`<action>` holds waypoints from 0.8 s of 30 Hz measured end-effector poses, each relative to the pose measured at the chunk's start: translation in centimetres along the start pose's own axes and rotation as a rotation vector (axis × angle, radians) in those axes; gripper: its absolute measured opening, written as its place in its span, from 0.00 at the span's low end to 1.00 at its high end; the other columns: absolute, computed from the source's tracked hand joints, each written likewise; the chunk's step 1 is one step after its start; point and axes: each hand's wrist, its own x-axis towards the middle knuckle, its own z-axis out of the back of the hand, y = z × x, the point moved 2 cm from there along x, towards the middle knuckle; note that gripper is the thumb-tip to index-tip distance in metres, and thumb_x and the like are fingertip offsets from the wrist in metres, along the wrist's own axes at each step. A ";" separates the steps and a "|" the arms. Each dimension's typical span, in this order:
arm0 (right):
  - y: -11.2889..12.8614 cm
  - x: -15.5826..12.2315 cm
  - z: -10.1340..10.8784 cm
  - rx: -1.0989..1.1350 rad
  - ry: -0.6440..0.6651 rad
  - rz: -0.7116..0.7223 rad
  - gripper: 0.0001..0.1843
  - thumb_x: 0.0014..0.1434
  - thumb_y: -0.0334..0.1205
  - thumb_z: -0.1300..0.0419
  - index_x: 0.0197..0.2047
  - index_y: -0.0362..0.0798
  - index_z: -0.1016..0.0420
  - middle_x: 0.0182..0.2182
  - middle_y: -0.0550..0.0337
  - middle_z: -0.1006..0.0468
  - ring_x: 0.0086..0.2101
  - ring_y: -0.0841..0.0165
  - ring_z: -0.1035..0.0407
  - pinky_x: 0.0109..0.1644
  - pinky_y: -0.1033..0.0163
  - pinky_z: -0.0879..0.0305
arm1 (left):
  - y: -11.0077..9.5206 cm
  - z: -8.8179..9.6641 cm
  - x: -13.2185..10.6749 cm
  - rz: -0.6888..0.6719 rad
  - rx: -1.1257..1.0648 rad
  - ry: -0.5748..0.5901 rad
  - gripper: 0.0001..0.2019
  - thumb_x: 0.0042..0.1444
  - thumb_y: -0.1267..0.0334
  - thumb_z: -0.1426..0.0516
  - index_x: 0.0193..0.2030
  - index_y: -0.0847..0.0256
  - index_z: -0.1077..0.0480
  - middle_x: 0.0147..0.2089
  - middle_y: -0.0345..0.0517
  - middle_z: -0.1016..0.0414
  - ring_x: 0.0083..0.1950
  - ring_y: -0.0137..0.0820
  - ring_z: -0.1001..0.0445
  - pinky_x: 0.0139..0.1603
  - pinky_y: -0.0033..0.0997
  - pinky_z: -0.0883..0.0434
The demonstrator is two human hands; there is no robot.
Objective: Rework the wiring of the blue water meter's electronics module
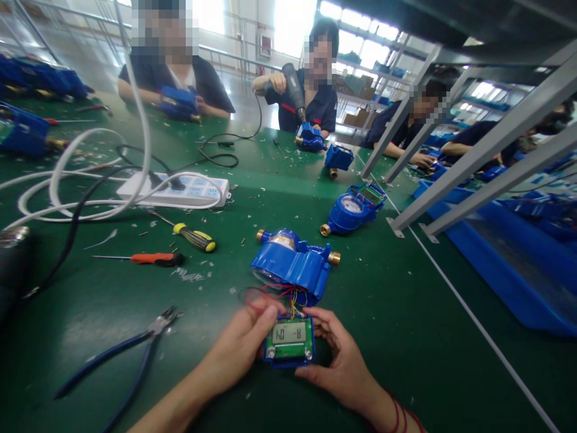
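Between my hands is a green circuit board (289, 350) in a blue frame, its small LCD showing characters upside down. My left hand (246, 334) grips its left side, thumb on the top corner. At the right side, my right hand (338, 361) curls its fingers and thumb around the edge. Red, yellow and dark wires (294, 298) run from the board to a blue water meter (293, 264) with brass ends, lying on its side just beyond. A red cord circles my right wrist.
Left lie cutting pliers (157, 328), an orange screwdriver (155, 258), a yellow screwdriver (195, 237) and a white power strip (180, 189). Another water meter (354, 207) sits beyond, right. Metal posts (473, 153) and a blue bin (505, 258) border the right. Across the table, a co-worker holds a heat gun (294, 90).
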 end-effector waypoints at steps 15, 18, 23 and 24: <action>0.5 0.3 -0.4 0.082 0.073 -0.067 0.38 0.45 0.38 0.31 0.56 0.54 0.44 0.44 0.56 0.25 0.43 0.62 0.30 0.48 0.56 0.36 | -0.1 0.4 0.2 0.015 0.007 0.058 0.17 0.53 0.52 0.44 0.43 0.61 0.38 0.33 0.39 0.32 0.32 0.26 0.34 0.30 0.24 0.37; -0.3 0.3 -0.5 0.097 0.054 -0.067 0.39 0.44 0.42 0.31 0.56 0.51 0.44 0.44 0.53 0.25 0.42 0.61 0.30 0.46 0.57 0.36 | 0.4 0.3 0.2 -0.007 -0.045 0.048 0.18 0.52 0.51 0.43 0.43 0.61 0.38 0.34 0.40 0.31 0.34 0.28 0.32 0.34 0.27 0.35; -4.4 1.4 -1.2 0.250 0.022 -0.157 0.44 0.34 0.59 0.31 0.51 0.48 0.39 0.35 0.53 0.21 0.35 0.58 0.27 0.38 0.60 0.36 | 2.2 0.1 1.3 -0.047 -0.269 -0.010 0.24 0.40 0.48 0.35 0.37 0.61 0.35 0.33 0.41 0.30 0.35 0.30 0.30 0.39 0.31 0.35; -5.1 1.8 -1.3 0.300 -0.023 -0.215 0.40 0.36 0.61 0.33 0.48 0.49 0.36 0.32 0.54 0.20 0.34 0.58 0.27 0.37 0.60 0.36 | 2.5 0.1 1.7 -0.048 -0.277 -0.015 0.25 0.37 0.47 0.35 0.36 0.61 0.35 0.31 0.40 0.30 0.33 0.29 0.30 0.37 0.29 0.35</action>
